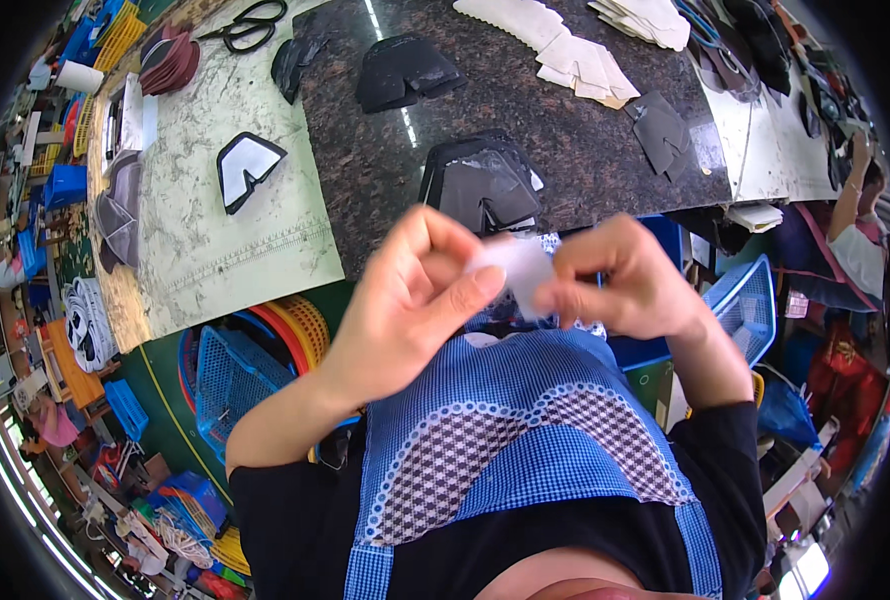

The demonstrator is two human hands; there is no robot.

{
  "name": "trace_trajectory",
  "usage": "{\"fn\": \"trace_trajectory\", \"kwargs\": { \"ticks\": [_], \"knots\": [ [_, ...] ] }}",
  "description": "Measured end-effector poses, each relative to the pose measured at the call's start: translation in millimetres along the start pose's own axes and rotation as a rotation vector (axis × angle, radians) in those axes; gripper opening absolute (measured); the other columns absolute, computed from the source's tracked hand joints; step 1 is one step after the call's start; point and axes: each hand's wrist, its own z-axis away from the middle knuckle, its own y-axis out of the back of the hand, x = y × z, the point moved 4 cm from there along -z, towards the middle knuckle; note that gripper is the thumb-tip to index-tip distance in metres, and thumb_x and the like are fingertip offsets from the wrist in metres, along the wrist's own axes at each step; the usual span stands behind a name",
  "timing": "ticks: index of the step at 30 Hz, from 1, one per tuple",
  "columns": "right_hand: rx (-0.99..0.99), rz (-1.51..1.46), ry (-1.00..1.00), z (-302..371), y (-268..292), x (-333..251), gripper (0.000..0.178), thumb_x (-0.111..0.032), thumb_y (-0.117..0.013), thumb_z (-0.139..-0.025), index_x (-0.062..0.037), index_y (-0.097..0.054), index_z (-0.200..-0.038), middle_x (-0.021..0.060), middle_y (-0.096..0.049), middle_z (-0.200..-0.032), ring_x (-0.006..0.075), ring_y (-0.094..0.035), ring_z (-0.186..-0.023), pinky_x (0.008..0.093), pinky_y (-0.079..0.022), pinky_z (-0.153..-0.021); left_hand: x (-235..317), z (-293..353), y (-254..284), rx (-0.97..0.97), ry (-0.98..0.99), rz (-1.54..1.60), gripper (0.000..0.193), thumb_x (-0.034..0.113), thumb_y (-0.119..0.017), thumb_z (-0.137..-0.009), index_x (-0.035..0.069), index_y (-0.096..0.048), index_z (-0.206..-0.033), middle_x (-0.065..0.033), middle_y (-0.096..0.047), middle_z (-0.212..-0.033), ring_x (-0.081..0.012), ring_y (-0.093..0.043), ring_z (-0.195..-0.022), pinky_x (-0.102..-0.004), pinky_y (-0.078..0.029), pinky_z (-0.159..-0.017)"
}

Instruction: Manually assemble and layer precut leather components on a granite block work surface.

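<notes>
A small white sheet-like piece (525,268) is stretched between my two hands, above the near edge of the dark stone slab. My left hand (420,300) pinches its left side between thumb and fingers. On its other side, my right hand (615,275) grips the edge with bent fingers, slightly blurred. Just beyond them lies a stack of dark notched pieces (485,185), partly hidden by my left fingers. Farther left, a black-edged notched piece with a white face (249,170) rests on the pale board. Another black notched pile (405,72) lies farther back.
Black-handled scissors (250,28) and maroon pieces (171,62) lie at the back left. Cream pieces (575,62) and grey pieces (660,135) are spread on the slab (365,170). Blue baskets (230,375) stand below the table. Another person (855,230) is at the far right.
</notes>
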Motion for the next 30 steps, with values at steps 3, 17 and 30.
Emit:
{"fn": "trace_trajectory", "kwargs": {
  "ticks": [3, 17, 30],
  "knots": [
    [0.114, 0.006, -0.239, -28.0, 14.6, -5.5, 0.039, -0.029, -0.068, -0.099, 0.0021, -0.067, -0.075, 0.0039, -0.064, -0.06, 0.007, -0.06, -0.052, 0.0222, -0.044, -0.046, 17.2, -26.2, 21.6, 0.158, -0.322, -0.539, 0.027, 0.015, -0.077, -0.091, 0.001, -0.062, -0.109, -0.0039, -0.064, -0.096, -0.0112, -0.063, -0.084, -0.0272, -0.055, -0.076],
    [0.171, 0.735, -0.253, -65.0, 24.7, 19.0, 0.051, -0.038, -0.079, -0.083, 0.0012, -0.057, -0.058, 0.0096, -0.049, -0.049, 0.017, -0.057, -0.047, 0.0356, -0.044, -0.049, 18.4, -60.8, 44.5, 0.198, -0.197, -1.21, 0.047, 0.024, -0.085, -0.083, 0.005, -0.051, -0.109, 0.002, -0.054, -0.072, -0.0056, -0.052, -0.065, -0.0247, -0.043, -0.056],
    [0.253, 0.823, 0.517, -210.2, 57.8, 25.9, 0.019, -0.023, -0.075, -0.084, -0.0049, -0.073, -0.088, 0.0105, -0.07, -0.092, 0.0318, -0.067, -0.087, 0.0418, -0.053, -0.079, 24.1, -63.6, 112.5, 0.398, -0.577, -1.088, 0.021, 0.021, -0.079, -0.087, 0.006, -0.066, -0.095, -0.005, -0.066, -0.081, -0.0171, -0.064, -0.071, -0.0303, -0.051, -0.064]
  ]
}}
